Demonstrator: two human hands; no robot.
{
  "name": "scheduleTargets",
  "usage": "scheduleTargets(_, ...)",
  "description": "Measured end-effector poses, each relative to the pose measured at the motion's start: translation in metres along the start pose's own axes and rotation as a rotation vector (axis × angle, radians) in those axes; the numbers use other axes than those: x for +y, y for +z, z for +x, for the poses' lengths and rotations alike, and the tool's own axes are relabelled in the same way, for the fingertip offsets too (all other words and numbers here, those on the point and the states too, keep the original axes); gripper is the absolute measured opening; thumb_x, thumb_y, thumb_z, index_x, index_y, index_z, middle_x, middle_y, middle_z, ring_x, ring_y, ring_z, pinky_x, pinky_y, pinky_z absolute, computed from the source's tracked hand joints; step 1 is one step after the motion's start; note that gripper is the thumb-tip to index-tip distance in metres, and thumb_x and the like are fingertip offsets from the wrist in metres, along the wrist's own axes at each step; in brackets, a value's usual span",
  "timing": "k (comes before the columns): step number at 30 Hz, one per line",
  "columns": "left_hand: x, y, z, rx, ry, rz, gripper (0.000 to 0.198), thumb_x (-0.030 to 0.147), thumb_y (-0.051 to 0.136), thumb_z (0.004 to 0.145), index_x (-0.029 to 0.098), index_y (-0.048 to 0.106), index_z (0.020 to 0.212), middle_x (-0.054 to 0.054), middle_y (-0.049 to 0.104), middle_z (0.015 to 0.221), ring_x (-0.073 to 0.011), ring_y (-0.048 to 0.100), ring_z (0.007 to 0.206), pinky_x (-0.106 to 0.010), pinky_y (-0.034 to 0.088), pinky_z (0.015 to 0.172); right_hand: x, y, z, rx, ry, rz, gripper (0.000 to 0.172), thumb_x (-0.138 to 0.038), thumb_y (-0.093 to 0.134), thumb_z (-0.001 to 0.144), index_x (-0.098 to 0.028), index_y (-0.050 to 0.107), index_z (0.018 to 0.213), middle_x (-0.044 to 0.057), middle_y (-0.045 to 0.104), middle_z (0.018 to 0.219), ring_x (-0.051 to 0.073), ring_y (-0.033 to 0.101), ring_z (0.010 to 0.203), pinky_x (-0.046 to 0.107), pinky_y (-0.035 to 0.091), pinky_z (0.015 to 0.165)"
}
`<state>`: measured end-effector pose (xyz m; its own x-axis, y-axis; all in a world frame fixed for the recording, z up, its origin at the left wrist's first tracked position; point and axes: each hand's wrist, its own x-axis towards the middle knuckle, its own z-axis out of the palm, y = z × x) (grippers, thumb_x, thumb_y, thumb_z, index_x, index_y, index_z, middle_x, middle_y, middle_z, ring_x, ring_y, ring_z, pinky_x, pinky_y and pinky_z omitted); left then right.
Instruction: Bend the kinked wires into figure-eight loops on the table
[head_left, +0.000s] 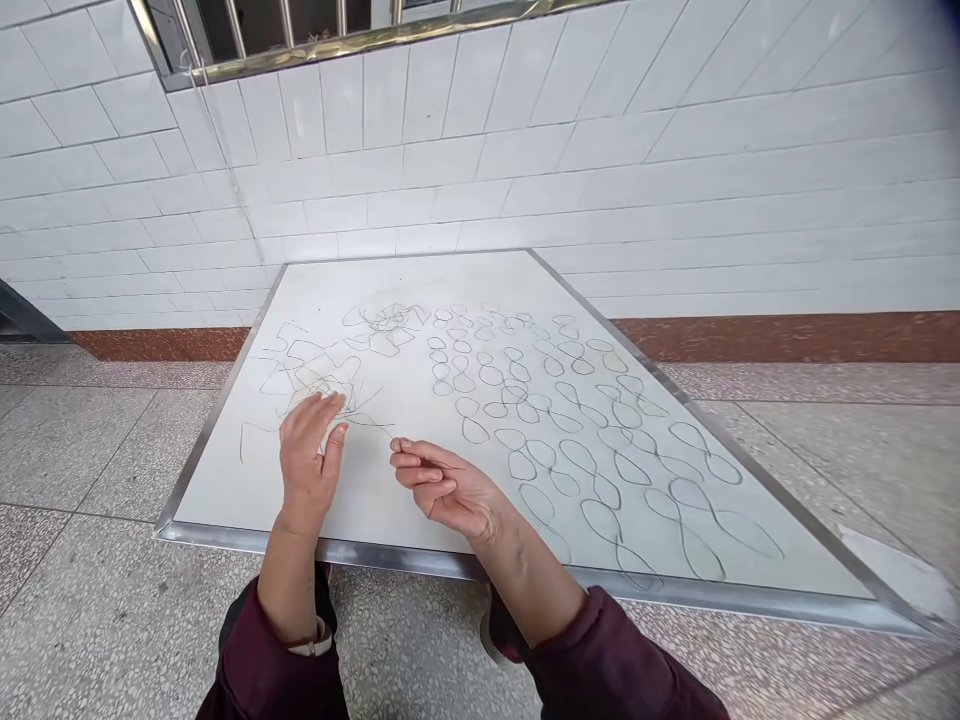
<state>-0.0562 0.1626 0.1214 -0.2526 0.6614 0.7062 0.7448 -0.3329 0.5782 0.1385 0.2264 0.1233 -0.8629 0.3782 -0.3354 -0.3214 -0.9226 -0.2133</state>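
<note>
My left hand [309,452] is over a loose tangle of thin wires [328,378] on the left part of the white board, its fingers stretched out and the thumb apart. Beside it, my right hand [446,488] pinches the end of a thin wire [387,430] between thumb and forefinger, the other fingers curled. That wire runs left toward the tangle; where it ends is hard to see. Many wires bent into figure-eight loops [553,453] lie in rows to the right of my right hand, smaller at the back and larger in front.
Another wire tangle [393,319] lies farther back. The low white board [360,515] has a metal edge [420,560] and stands near a white tiled wall [450,160]. A barred window [300,30] is above, and speckled floor tiles [97,600] surround the board.
</note>
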Motion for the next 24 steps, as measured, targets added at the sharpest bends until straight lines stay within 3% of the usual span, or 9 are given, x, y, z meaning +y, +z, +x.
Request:
scheduleTargets(4, -0.001, 0.017, -0.005, -0.123, 0.051, 0.021, 0.033, 0.016, 0.048, 0.099, 0.028, 0.065, 0.125, -0.002, 0.076, 0.095, -0.0159, 0.068, 0.089, -0.038, 0.047, 0.094, -0.001, -0.003, -0.016, 0.039, -0.122, -0.337, 0.01, -0.019, 0.068, 0.087, -0.013, 0.06, 0.086, -0.006, 0.045, 0.068, -0.001, 0.036, 0.047, 0.003, 0.026, 0.033)
scheduleTargets(8, 0.001, 0.023, -0.011, -0.304, 0.074, 0.041, 0.037, 0.015, 0.042, 0.101, 0.028, 0.062, 0.13, 0.0, 0.073, 0.085, -0.0127, 0.068, 0.079, -0.029, 0.051, 0.076, -0.02, -0.008, -0.036, 0.123, -0.355, -0.955, 0.015, -0.031, 0.072, 0.085, -0.018, 0.068, 0.09, -0.002, 0.056, 0.078, 0.007, 0.05, 0.069, 0.015, 0.043, 0.057)
scheduleTargets(11, 0.006, 0.027, -0.015, -0.371, 0.122, 0.102, 0.039, 0.014, 0.044, 0.1, 0.029, 0.06, 0.132, 0.002, 0.072, 0.083, -0.0126, 0.067, 0.077, -0.026, 0.051, 0.07, -0.029, -0.01, -0.046, 0.146, -0.415, -1.293, 0.017, -0.034, 0.073, 0.083, -0.021, 0.071, 0.093, -0.001, 0.061, 0.083, 0.011, 0.053, 0.078, 0.024, 0.045, 0.07)
scheduleTargets(15, 0.012, 0.038, -0.017, -0.378, 0.256, 0.18, 0.039, 0.011, 0.047, 0.098, 0.026, 0.059, 0.132, 0.002, 0.069, 0.077, -0.0122, 0.063, 0.072, -0.024, 0.047, 0.064, -0.022, -0.008, -0.044, 0.193, -0.419, -1.285, 0.025, -0.038, 0.072, 0.08, -0.022, 0.067, 0.099, -0.003, 0.057, 0.078, 0.009, 0.048, 0.064, 0.023, 0.041, 0.056)
scheduleTargets(19, 0.017, 0.049, -0.019, -0.336, 0.372, 0.304, 0.037, 0.01, 0.048, 0.097, 0.023, 0.061, 0.13, 0.002, 0.062, 0.067, -0.0131, 0.054, 0.061, -0.026, 0.042, 0.06, -0.012, -0.008, -0.038, 0.222, -0.396, -1.213, 0.02, -0.034, 0.066, 0.081, -0.021, 0.064, 0.096, -0.004, 0.057, 0.075, 0.007, 0.046, 0.052, 0.021, 0.039, 0.046)
scheduleTargets(24, 0.017, 0.053, -0.021, -0.361, 0.316, 0.192, 0.042, 0.011, 0.047, 0.098, 0.024, 0.055, 0.137, 0.0, 0.068, 0.079, -0.014, 0.059, 0.07, -0.028, 0.048, 0.069, -0.014, -0.008, -0.04, 0.316, -0.494, -1.371, 0.015, -0.034, 0.056, 0.089, -0.022, 0.065, 0.093, -0.002, 0.064, 0.075, 0.008, 0.046, 0.054, 0.021, 0.043, 0.05)
